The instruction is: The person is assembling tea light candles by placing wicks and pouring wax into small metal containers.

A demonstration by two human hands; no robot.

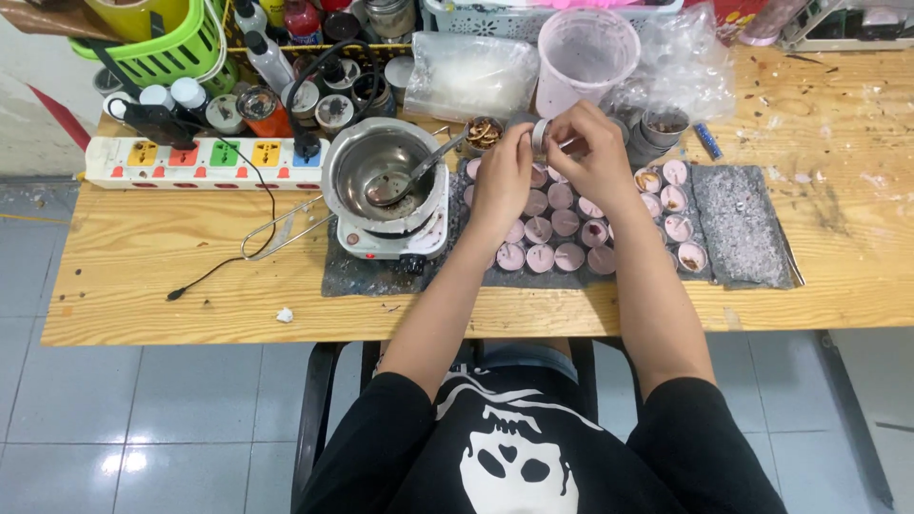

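My left hand (503, 181) and my right hand (598, 157) meet above the dark mat (743, 228), both pinching one small round tin (541, 135) tilted on its side. Under and around my hands lie several small round tins filled with pale pink wax (569, 256), packed in rows on the mat. A few of them, such as one at the right (691, 257), carry brownish bits on top. A small cup of dried brown pieces (483, 133) stands just left of the held tin.
A steel pot with a spoon (381, 171) sits on a small white hotplate (395, 238) to the left. A power strip (205, 157), bottles and a green basket (167, 48) crowd the back left. A pink-stained plastic cup (586, 52) and plastic bags stand behind.
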